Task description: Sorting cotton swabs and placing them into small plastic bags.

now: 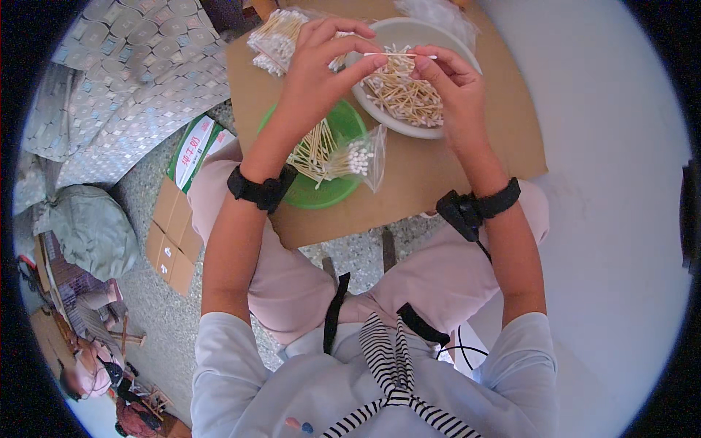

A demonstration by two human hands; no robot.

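A single cotton swab (398, 55) is held level between my two hands, above the far side of the table. My left hand (328, 58) has its thumb and index finger closed about the swab's left end, with the other fingers curved above. Near the right end, my right hand (456, 84) pinches the same swab with thumb and fingers. Beneath them, a white basin (409, 133) holds a heap of loose swabs. Closer to me, a green bowl (321, 198) contains more swabs, and a clear plastic bag (376, 164) of swabs lies over its right rim.
Brown cardboard (416, 179) covers the tabletop. Filled swab bags (276, 40) lie at the far left, and clear plastic wrap (442, 18) is behind the basin. A pale wall (621, 182) stands right. Left are a cardboard box (171, 244), patterned cloth (146, 73) and, farther off, other people (98, 369).
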